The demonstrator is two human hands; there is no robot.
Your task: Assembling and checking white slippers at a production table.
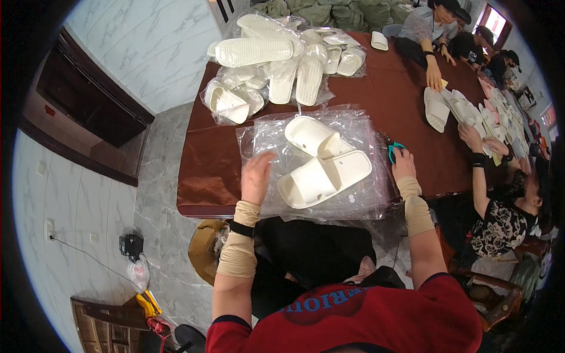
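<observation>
A pair of white slide slippers, one the upper slipper [312, 135] and one the lower slipper [325, 179], lies on clear plastic bags [368, 203] at the table's near edge. The two overlap at the middle. My left hand [256, 178] is over the bags' left side, its fingers blurred and bent toward the slippers; whether they pinch any plastic I cannot make out. To the right of the bags, my right hand [404, 166] has its fingers on the teal handles of small scissors [395, 152], whose dark blades point away from me.
Bagged white slippers [259, 52] are heaped at the table's far left. More loose slippers [482, 117] cover its right side, where co-workers' hands [434, 76] handle them. A brown cloth [206, 170] covers the table. A cardboard box [205, 250] stands below the near edge.
</observation>
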